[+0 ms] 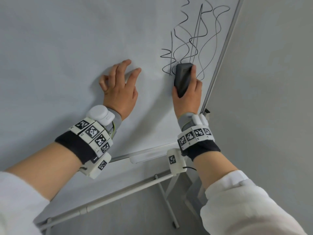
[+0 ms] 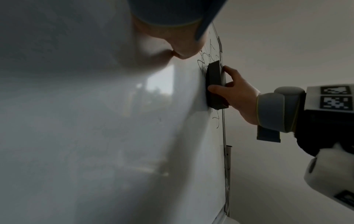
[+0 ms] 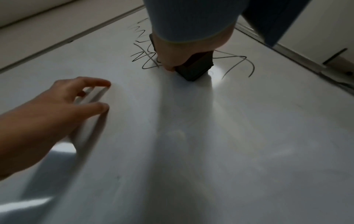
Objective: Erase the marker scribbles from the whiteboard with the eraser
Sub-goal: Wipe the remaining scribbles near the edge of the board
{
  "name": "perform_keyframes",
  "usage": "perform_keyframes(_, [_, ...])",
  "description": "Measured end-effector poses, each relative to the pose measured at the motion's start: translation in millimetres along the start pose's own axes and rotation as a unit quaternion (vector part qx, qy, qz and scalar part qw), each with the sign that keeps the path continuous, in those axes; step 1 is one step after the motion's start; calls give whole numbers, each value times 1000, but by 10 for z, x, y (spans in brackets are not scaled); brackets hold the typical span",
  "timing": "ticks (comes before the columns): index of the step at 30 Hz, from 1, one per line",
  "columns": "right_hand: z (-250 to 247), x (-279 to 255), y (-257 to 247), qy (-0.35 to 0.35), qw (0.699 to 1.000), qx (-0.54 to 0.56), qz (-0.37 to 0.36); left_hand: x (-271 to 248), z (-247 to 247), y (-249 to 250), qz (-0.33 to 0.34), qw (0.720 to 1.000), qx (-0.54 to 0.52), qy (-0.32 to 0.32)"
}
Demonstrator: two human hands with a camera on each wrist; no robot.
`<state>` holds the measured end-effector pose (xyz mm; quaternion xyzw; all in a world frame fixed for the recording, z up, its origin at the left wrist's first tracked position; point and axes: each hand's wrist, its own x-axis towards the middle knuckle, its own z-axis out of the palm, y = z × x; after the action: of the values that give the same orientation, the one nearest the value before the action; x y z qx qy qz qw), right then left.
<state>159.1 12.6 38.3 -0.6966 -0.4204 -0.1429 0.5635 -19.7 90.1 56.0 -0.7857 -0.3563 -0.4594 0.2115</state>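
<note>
A white whiteboard (image 1: 67, 48) on a stand fills the head view. Black marker scribbles (image 1: 194, 36) cover its upper right part near the frame edge. My right hand (image 1: 188, 92) grips a dark grey eraser (image 1: 182, 78) and presses it flat on the board at the lower end of the scribbles. From the left wrist view the eraser (image 2: 216, 84) lies against the board with my right hand (image 2: 237, 97) holding it by thumb and fingers. My left hand (image 1: 120, 87) rests on the board left of the eraser, two fingertips touching the surface, holding nothing. The right wrist view shows the scribbles (image 3: 145, 57) on both sides of the eraser (image 3: 195, 68).
The board's metal frame edge (image 1: 221, 55) runs close to the right of the eraser, with a grey wall (image 1: 271, 82) beyond. Under the bottom edge are a tray (image 1: 144, 157) and the stand's legs (image 1: 118, 194).
</note>
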Motion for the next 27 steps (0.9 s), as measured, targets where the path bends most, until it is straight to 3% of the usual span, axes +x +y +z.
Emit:
perform_keyframes(9, [239,-289,-312,-42,987,-25,-150,63,9,13,0,1000,-12,28])
perform_keyframes(11, [173,-187,-227,-34,990,-25,-132,77,-4,6,-2,1000,-12,24])
perform_keyframes(16, [-44,110,66,3,1000,-22,14,115,-19,-37,-4,1000,-5,15])
perform_keyframes(18, [-43,127,56,9,999,-31,18,123,-10,-39,-5,1000,-9,20])
perform_keyframes(27, [237,-14,-364,-24,990,-33,-133,150,52,-40,-11,999,-15,45])
